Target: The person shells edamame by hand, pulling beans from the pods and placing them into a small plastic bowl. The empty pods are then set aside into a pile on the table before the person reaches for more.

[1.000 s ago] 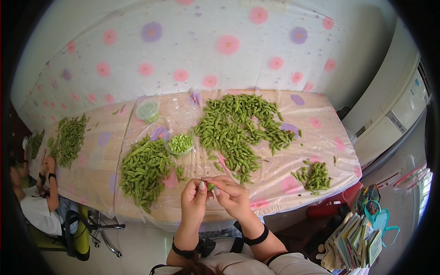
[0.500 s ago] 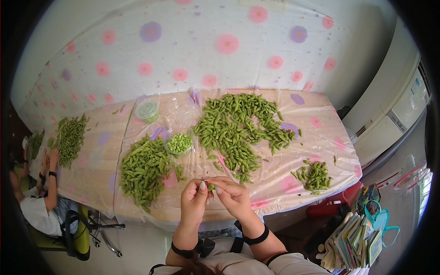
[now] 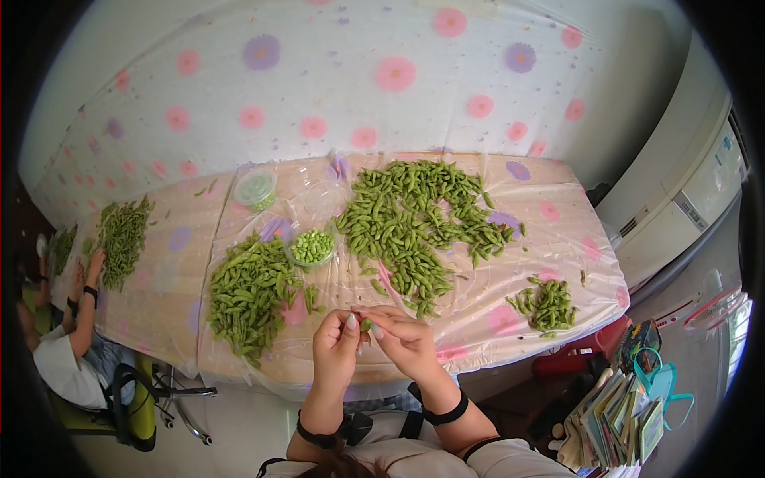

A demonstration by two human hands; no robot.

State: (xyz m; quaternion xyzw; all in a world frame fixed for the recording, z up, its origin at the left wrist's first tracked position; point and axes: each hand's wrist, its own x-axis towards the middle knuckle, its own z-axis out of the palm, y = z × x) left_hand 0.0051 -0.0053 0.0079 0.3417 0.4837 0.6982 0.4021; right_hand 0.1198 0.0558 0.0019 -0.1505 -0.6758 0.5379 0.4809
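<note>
A green edamame pod (image 3: 365, 325) is pinched between my two hands above the table's front edge. My left hand (image 3: 338, 341) is closed, thumb and fingertips on the pod's left side. From the right, my right hand (image 3: 402, 338) grips the same pod with thumb and forefinger; the fingers cover most of it. Beyond my hands stands a clear tub of shelled beans (image 3: 311, 248). Left of it lies a heap of pods (image 3: 253, 299), and a wider heap of pods (image 3: 410, 223) spreads to the right. A small pile of pods (image 3: 550, 307) lies far right.
A lidded tub (image 3: 255, 191) stands at the back, beside a clear empty-looking container (image 3: 321, 199). At far left a co-worker's hands (image 3: 89, 271) are by another pod heap (image 3: 123, 239). Books (image 3: 610, 422) are stacked at lower right, near a white appliance (image 3: 689, 191).
My hands stay almost in place, still pinching the pod, with only slight finger movement. At far left the co-worker's hand and arm have shifted slightly.
</note>
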